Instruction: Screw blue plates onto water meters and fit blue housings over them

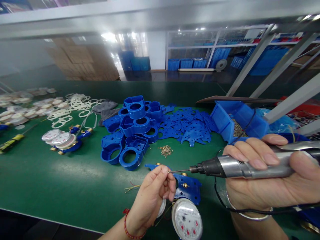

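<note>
My right hand is wrapped round a silver and black electric screwdriver, held level with its thin bit pointing left. At the tip of that bit, the thumb and forefinger of my left hand are pinched together; whatever small thing is between them is hidden. Below the bit lies a blue plate with brass fittings, partly covered by my left hand. Nearer to me is a round white meter dial with red pointers. Another white dial shows partly behind my left wrist.
A small heap of screws lies beyond my hands. Blue housings are stacked behind it, beside a pile of flat blue plates. A blue bin holds more screws. White rings and a finished-looking meter pair lie left.
</note>
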Demonstrator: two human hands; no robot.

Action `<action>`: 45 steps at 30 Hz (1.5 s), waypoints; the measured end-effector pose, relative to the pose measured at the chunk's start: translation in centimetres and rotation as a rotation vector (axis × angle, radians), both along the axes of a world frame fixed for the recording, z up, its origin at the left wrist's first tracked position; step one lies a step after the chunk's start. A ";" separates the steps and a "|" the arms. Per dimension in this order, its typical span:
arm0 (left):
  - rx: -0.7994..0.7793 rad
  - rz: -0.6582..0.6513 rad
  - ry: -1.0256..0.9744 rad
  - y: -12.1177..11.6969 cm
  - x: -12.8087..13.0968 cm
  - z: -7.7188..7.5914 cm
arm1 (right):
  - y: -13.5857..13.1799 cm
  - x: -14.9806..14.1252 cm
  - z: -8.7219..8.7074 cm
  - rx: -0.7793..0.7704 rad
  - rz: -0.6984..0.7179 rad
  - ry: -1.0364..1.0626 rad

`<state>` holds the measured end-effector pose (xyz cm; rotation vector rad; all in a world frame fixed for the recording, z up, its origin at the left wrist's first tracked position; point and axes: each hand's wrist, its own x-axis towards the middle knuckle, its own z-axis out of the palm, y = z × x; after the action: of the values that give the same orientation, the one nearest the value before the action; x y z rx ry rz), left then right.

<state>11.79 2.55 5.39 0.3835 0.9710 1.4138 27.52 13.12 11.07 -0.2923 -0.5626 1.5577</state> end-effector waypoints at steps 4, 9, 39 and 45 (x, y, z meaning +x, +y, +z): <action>-0.017 -0.006 0.011 0.0 -0.1 -0.1 | 0.0 -0.1 0.0 0.019 -0.038 -0.061; -0.050 -0.054 0.047 0.0 -0.3 -0.7 | -0.2 -0.1 0.0 0.077 -0.031 -0.133; 0.676 0.182 1.786 -5.6 -2.1 -7.1 | -1.8 -8.3 -1.7 0.479 0.268 -0.434; 0.667 0.179 1.786 -5.6 -1.9 -7.3 | -2.1 -9.3 -3.8 0.535 0.288 -0.555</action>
<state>9.89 -3.08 -1.91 2.3350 1.8462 1.2956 18.18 10.99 7.27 -0.2355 -1.4776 1.5270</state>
